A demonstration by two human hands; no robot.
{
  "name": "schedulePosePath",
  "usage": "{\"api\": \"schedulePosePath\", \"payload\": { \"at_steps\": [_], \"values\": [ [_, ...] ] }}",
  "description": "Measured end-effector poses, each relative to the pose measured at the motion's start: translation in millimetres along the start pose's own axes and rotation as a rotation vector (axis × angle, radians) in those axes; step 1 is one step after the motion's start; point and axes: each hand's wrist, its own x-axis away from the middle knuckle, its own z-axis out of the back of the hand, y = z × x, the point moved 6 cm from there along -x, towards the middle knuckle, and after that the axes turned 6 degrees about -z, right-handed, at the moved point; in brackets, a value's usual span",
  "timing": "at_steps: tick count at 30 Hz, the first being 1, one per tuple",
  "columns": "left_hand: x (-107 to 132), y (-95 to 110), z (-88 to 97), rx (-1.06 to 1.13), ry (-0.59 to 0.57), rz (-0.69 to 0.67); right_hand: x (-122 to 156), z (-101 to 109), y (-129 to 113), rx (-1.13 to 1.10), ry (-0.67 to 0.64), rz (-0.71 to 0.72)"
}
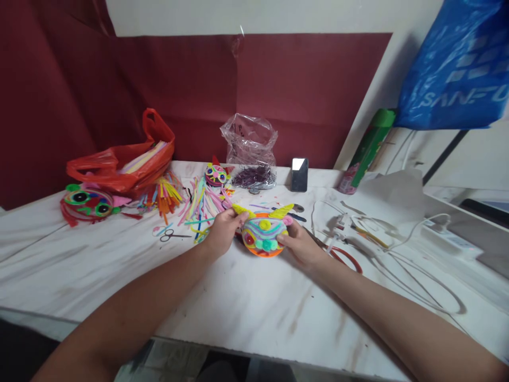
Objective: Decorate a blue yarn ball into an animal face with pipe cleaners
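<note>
Between my two hands is a round pipe-cleaner animal mask point(265, 236) with an orange rim, striped pastel bands, turquoise nose bobbles and two pointed yellow ears. My left hand point(223, 229) grips its upper left side by the base of one ear. On the opposite edge, the thumb of my right hand point(301, 243) lies on the front and the fingers go behind, partly hidden. Scissors point(172, 235) lie left of my left hand. Loose pipe cleaners point(202, 204) spread just beyond it. Behind the mask are dark-handled pliers point(295, 215).
Two similar animal faces, one red point(88, 204) and one smaller point(217, 175), sit at the left and back. A red bag point(115, 170), a clear plastic bag point(251, 151), a phone point(299, 175) and a green spray can point(368, 151) line the back. White cables point(413, 278) cover the right side.
</note>
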Motion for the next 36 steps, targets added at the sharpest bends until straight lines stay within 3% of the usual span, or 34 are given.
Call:
{"api": "schedulePosePath", "payload": {
  "at_steps": [17,22,28,32,36],
  "values": [
    [-2.6,3.0,-0.8,0.189,0.018,0.013,1.7,2.2,4.7,-0.053,0.043,-0.079],
    [-1.2,0.2,-3.8,0.148,-0.059,0.018,-1.1,8.2,7.1,-0.095,0.113,-0.095],
    [14.0,-12.7,-19.0,0.032,-0.321,0.165,-4.7,9.6,7.0,-0.087,0.108,-0.055],
    [14.3,-11.1,-20.1,0.098,-0.277,0.116,-4.2,3.9,2.6,-0.050,0.047,0.016],
    [15.2,-9.1,-22.5,0.138,-0.262,0.073,-2.7,3.3,-2.6,-0.014,0.091,0.091]
  ]
}}
